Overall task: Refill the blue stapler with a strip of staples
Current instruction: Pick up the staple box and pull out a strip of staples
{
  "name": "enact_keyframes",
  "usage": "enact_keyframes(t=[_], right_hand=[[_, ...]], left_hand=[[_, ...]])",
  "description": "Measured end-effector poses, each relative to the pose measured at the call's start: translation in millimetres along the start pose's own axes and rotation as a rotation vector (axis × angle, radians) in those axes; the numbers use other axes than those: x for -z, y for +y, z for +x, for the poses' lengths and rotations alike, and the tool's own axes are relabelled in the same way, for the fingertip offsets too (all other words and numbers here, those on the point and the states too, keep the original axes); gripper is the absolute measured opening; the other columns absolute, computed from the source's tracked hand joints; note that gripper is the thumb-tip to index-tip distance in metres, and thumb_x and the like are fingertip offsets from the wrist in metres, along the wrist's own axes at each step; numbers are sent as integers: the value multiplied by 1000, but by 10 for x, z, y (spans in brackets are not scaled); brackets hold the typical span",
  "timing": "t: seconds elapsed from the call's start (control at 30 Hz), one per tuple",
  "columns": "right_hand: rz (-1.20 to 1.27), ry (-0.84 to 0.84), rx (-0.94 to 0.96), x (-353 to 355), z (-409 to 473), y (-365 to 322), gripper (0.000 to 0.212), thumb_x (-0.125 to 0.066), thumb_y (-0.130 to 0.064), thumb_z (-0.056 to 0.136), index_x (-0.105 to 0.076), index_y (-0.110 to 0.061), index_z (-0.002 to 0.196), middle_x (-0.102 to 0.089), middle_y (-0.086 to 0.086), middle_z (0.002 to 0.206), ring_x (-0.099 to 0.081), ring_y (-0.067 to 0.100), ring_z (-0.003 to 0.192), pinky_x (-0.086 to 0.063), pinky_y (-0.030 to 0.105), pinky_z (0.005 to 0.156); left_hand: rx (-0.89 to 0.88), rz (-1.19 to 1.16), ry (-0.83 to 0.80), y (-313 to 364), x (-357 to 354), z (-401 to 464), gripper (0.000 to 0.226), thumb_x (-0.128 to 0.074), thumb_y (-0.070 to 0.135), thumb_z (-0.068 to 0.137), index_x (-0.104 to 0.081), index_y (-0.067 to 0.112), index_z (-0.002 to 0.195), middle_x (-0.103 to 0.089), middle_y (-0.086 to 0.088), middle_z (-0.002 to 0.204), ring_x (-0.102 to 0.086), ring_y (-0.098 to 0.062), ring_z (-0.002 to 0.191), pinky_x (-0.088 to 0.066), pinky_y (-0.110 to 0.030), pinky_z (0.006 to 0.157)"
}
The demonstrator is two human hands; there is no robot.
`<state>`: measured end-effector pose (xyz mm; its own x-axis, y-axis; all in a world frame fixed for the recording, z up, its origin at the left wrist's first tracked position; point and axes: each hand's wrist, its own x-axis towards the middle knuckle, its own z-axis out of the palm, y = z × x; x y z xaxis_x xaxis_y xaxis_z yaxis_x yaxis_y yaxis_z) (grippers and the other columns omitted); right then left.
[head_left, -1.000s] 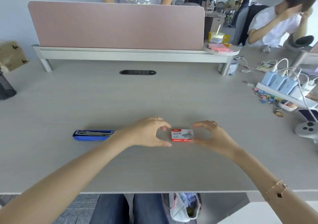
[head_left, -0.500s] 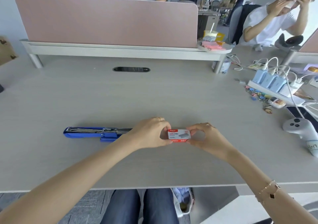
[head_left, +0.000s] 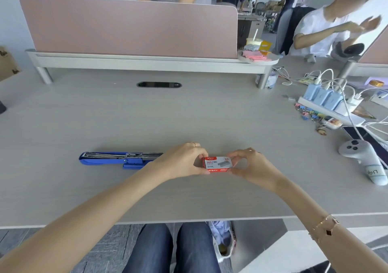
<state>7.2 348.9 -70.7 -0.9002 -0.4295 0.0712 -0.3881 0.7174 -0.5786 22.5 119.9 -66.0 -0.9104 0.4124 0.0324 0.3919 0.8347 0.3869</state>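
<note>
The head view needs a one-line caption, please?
Both hands grip a staple box beside the opened blue stapler.

Bright even light, soft shadows, bowed edges

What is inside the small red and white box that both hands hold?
The staple box is closed, held at its ends by the left hand and right hand. Its contents are covered; only printed staples show.

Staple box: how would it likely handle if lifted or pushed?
The staple box looks like small printed card, so probably light and crushable. It lies flat on the desk, so it should slide, not roll or tip.
</note>
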Motion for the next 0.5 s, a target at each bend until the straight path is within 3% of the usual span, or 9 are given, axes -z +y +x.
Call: enact_keyframes(t=[0.17,0.33,0.43,0.5], right_hand=[[-10,-16,-21,7,17,39,33,-68,-19,76,-63,-30,107,-62,-24,80,-50,13,103,-37,24,80],[-15,-24,-37,31,19,47,34,-70,-21,76,-63,-29,108,-64,-23,83,-49,10,103,-37,21,77],[-16,-29,-44,41,7,38,33,-69,-21,76,-62,-30,106,-62,-25,84,-48,8,103,-36,11,73],[-14,-34,-50,44,0,36,32,-68,-20,76,-62,-31,105,-62,-24,86,-47,8,104,-37,14,73]], left_hand=[[1,13,-3,-77,43,-63,40,-68,53,77,-65,26,106,-50,14,88,-52,-9,88,-44,-27,72],[-29,86,40,-149,91,-117,38,-69,52,76,-68,24,101,-56,11,86,-56,-13,85,-36,-24,71],[-32,113,65,-176,100,-129,37,-70,51,75,-67,25,101,-58,10,87,-56,-13,86,-31,-24,74],[-38,117,72,-190,105,-139,37,-70,51,75,-67,25,101,-55,12,84,-55,-13,85,-31,-24,73]])
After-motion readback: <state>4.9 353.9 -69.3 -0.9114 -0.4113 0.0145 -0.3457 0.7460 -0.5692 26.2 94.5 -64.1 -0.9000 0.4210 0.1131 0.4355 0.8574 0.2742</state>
